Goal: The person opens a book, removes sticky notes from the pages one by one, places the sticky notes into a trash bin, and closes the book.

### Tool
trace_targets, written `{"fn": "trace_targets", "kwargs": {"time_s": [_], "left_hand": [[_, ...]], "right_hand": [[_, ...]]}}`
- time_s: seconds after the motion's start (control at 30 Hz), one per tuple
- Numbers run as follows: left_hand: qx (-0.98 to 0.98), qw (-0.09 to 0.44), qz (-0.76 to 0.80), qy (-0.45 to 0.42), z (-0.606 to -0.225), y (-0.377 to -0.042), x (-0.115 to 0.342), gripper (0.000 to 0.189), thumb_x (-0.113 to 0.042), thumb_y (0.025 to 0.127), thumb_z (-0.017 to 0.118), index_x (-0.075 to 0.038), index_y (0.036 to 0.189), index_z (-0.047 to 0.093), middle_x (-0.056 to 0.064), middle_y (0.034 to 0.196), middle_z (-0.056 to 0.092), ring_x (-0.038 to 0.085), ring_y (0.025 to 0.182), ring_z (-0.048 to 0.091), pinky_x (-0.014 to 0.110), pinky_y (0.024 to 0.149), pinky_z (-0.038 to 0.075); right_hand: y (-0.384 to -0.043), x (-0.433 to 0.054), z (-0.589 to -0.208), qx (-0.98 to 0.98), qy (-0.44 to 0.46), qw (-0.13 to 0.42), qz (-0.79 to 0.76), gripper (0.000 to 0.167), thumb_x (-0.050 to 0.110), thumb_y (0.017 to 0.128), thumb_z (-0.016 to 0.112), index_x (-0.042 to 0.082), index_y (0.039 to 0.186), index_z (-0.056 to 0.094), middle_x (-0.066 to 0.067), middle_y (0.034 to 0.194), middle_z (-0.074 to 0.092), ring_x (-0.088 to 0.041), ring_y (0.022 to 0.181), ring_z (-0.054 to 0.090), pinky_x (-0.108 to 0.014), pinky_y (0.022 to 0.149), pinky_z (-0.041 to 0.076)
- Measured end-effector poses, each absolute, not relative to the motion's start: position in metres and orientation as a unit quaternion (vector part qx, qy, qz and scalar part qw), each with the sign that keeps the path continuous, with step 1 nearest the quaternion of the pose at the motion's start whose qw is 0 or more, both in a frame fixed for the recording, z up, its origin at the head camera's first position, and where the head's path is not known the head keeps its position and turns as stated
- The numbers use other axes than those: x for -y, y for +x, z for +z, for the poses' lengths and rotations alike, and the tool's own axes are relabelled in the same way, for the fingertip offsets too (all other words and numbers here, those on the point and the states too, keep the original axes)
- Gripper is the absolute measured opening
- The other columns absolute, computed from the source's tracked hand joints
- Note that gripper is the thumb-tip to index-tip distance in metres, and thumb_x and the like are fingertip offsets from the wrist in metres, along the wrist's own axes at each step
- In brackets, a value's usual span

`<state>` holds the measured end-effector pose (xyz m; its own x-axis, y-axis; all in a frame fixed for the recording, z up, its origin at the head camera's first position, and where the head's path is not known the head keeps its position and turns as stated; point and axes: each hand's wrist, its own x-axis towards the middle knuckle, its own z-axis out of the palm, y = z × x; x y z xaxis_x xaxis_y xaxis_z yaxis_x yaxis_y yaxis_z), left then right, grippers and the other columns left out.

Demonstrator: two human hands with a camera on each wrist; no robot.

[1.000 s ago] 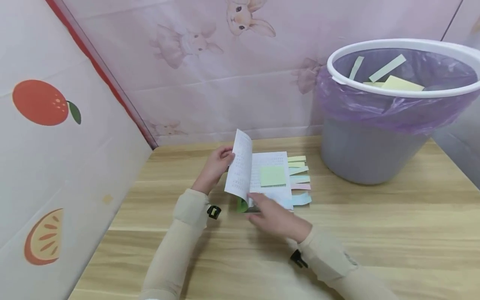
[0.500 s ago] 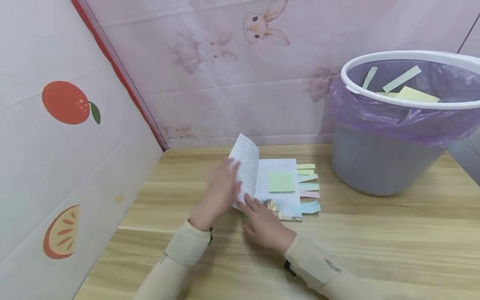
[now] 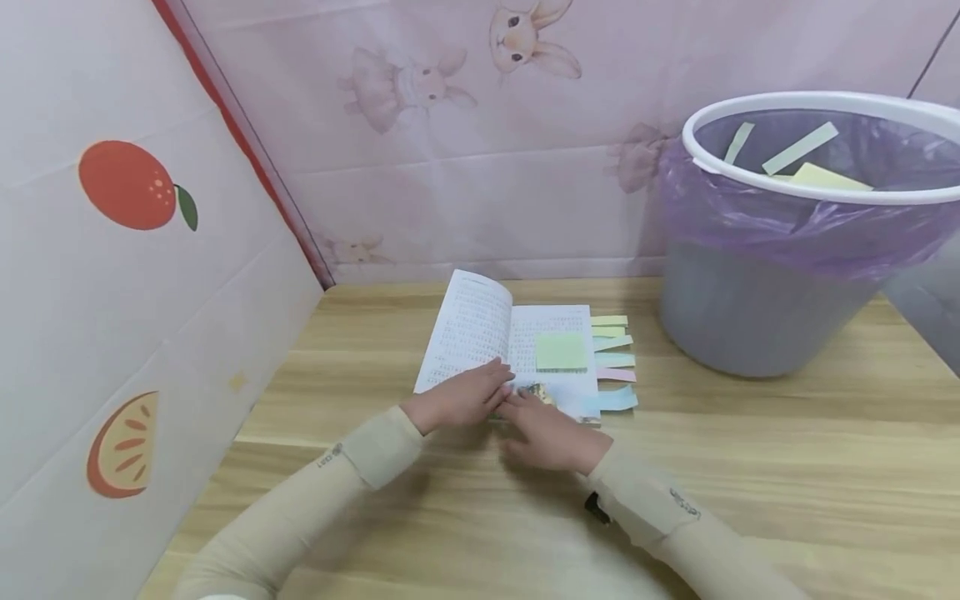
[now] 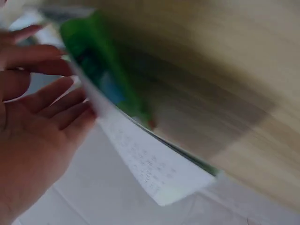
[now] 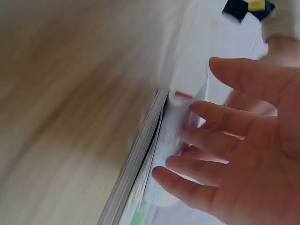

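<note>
An open book lies on the wooden table, its left side raised off the tabletop. My left hand rests with extended fingers on the lower part of the left page, by the spine. Fairly straight fingers of my right hand touch the book's lower edge beside it. On the right page sits a pale green sticky note pad. Several coloured paper tabs stick out past the right edge. The left wrist view shows the green cover bent under the pages.
A grey bin with a purple liner and white rim stands at the back right, holding paper strips and a yellow sheet. Printed cloth walls border the table at the back and left.
The left page has come down to the left and lies flatter. My left hand has moved from its outer edge onto the page near the spine, close to my right hand.
</note>
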<state>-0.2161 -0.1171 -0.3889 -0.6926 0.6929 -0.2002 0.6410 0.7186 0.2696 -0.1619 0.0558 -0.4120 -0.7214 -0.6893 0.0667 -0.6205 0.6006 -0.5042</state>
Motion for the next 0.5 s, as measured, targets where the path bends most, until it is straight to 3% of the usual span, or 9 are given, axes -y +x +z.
{"fn": "trace_targets", "kwargs": {"time_s": [0.27, 0.43, 0.5], "left_hand": [[-0.887, -0.058, -0.064, 0.454, -0.407, -0.215, 0.129, 0.03, -0.021, 0.099, 0.053, 0.0, 0.119, 0.06, 0.021, 0.137, 0.05, 0.034, 0.131, 0.044, 0.04, 0.108, 0.036], [-0.901, -0.112, -0.061, 0.415, -0.42, -0.212, 0.124, 0.016, -0.017, 0.095, 0.059, -0.001, 0.097, 0.061, 0.024, 0.127, 0.054, 0.039, 0.123, 0.051, 0.039, 0.103, 0.043], [-0.914, -0.112, -0.062, 0.384, -0.421, -0.209, 0.119, 0.016, -0.016, 0.095, 0.059, 0.0, 0.096, 0.061, 0.027, 0.129, 0.052, 0.041, 0.123, 0.051, 0.039, 0.099, 0.046]], "right_hand": [[-0.156, -0.088, -0.406, -0.934, -0.29, 0.06, -0.199, 0.048, 0.015, 0.09, 0.066, -0.007, 0.13, 0.052, -0.031, 0.142, 0.04, -0.051, 0.129, 0.039, -0.065, 0.098, 0.037], [-0.148, -0.109, -0.405, -0.944, -0.261, 0.07, -0.188, 0.049, 0.014, 0.088, 0.067, -0.007, 0.13, 0.052, -0.034, 0.141, 0.04, -0.049, 0.126, 0.043, -0.068, 0.094, 0.038], [-0.144, -0.116, -0.404, -0.947, -0.249, 0.086, -0.185, 0.051, 0.014, 0.089, 0.067, -0.008, 0.132, 0.05, -0.033, 0.142, 0.038, -0.047, 0.125, 0.045, -0.067, 0.095, 0.038]]}}
